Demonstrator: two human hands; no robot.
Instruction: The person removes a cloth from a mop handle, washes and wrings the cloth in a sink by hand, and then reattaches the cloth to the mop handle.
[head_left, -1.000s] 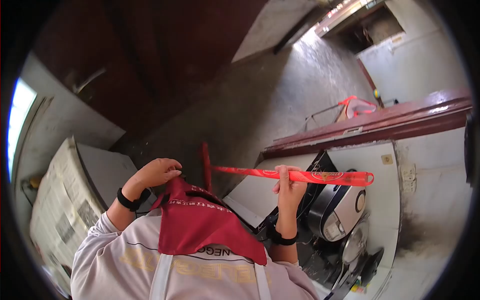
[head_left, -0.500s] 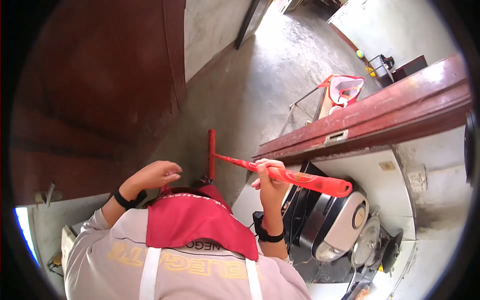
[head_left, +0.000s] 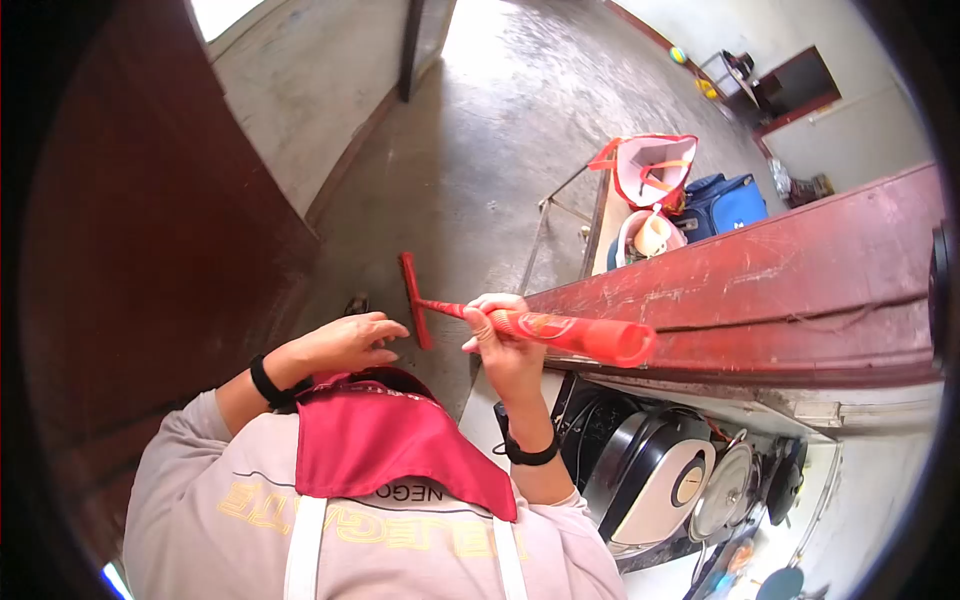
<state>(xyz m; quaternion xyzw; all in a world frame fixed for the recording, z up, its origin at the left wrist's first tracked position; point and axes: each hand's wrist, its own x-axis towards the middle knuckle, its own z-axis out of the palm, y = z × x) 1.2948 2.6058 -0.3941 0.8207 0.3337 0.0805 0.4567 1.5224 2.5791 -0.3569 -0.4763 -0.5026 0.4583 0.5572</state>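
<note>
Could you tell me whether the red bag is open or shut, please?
Open: the red bag gapes at the top, showing its pale inside.

Bright light is spilling across a worn grey concrete floor (head_left: pixel 520 110) between a scuffed pale wall (head_left: pixel 310 100) and a dark red door (head_left: pixel 120 230), while a bench (head_left: pixel 600 232) is standing beyond a scratched red ledge (head_left: pixel 760 290).

head cam — worn on head | looks forward and down | shirt (head_left: pixel 200 520) near — floor (head_left: pixel 490 150) farther
</note>
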